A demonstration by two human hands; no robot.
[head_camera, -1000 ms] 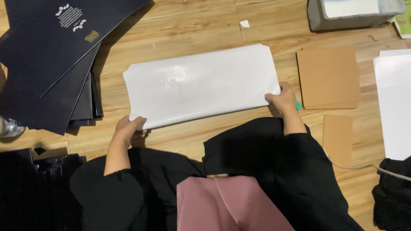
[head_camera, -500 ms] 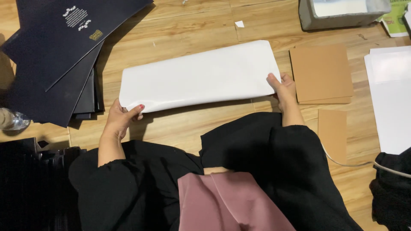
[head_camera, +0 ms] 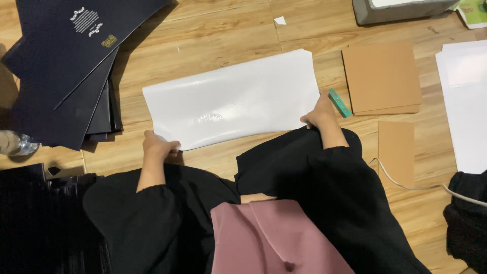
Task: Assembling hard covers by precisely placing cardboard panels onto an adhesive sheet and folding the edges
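the left hand (head_camera: 158,147) curls its fingers over the near left corner of a glossy white sheet (head_camera: 233,99), gripping it; the right hand (head_camera: 319,112) pinches the near right corner the same way, fingertips hidden under the paper's edge. the sheet is one smooth, shiny rectangle lying slightly tilted on the wooden plank floor (head_camera: 213,35), with glare on its middle. just right of the right hand lies one small green bar-shaped object (head_camera: 339,103), too small to make out. beyond it sit matte brown cardboard pieces: a squarish stack (head_camera: 381,77) of at least two, and one narrow piece (head_camera: 396,152) nearer. far left, several dark navy boards (head_camera: 61,66) fan out, their count unclear. more white paper (head_camera: 464,101) is cut off at the right edge, a grey box (head_camera: 401,10) at the top. black sleeves cover both forearms.
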